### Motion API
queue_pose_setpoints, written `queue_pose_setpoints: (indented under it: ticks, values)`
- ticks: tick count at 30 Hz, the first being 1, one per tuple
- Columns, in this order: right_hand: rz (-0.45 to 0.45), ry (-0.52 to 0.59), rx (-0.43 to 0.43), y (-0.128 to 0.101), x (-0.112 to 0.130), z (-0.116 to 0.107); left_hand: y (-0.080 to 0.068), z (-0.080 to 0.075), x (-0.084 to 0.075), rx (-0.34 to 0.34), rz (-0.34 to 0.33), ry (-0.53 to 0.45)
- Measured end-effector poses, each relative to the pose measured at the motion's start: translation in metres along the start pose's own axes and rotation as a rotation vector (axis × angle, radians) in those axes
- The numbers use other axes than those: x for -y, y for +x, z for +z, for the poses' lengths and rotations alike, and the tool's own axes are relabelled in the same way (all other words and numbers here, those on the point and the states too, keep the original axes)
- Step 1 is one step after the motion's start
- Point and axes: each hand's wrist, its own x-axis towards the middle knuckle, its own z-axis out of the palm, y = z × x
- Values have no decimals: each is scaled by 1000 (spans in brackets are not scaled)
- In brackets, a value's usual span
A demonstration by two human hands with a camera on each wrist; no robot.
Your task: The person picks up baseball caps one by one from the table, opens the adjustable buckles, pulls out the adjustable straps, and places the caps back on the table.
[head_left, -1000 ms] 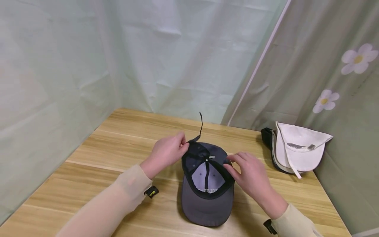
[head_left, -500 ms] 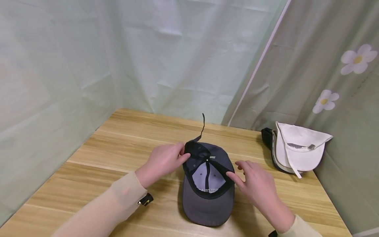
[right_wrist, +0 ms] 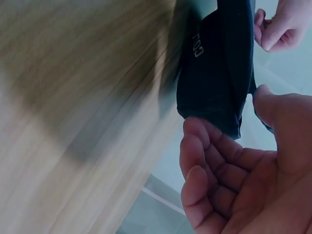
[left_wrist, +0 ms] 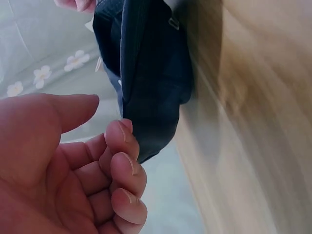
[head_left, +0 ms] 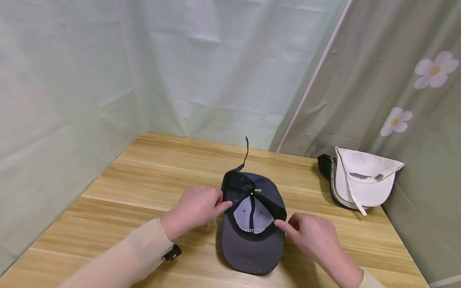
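A dark navy baseball cap [head_left: 252, 256] lies upside down on the wooden table, its brim toward the person and its lighter lining facing up. From its back edge a thin dark strap [head_left: 246, 150] sticks up. My left hand [head_left: 199, 206] is at the cap's left side, thumb overlapping the rim in the head view. On the opposite side is my right hand [head_left: 313, 236], its thumb tip right at the rim. Both wrist views show loosely curled fingers near the cap's side, with a gap between thumb and fingers. White lettering [right_wrist: 197, 45] shows on the crown.
Nested caps stand at the table's right back corner, a white cap [head_left: 378, 192] in front with its strap hanging down. A black part [head_left: 325, 167] juts out on their left. Pale curtains [head_left: 216, 72] surround the wooden table [head_left: 158, 160].
Both hands have slid along the cap's sides toward the brim, away from the back edge. The left fingers have let go of the strap end; the cap has barely moved.
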Motion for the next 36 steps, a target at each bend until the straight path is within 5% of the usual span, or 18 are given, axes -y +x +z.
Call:
queue_pose_setpoints:
  ticks: [15, 23, 36]
  values:
    - [23, 92, 155, -8, 9, 6, -8, 7, -6, 33, 42, 7]
    - [4, 119, 145, -9, 11, 7, -9, 10, -7, 45, 40, 5]
    - [83, 320, 186, -3, 10, 3, -8, 16, -6, 71, 45, 8]
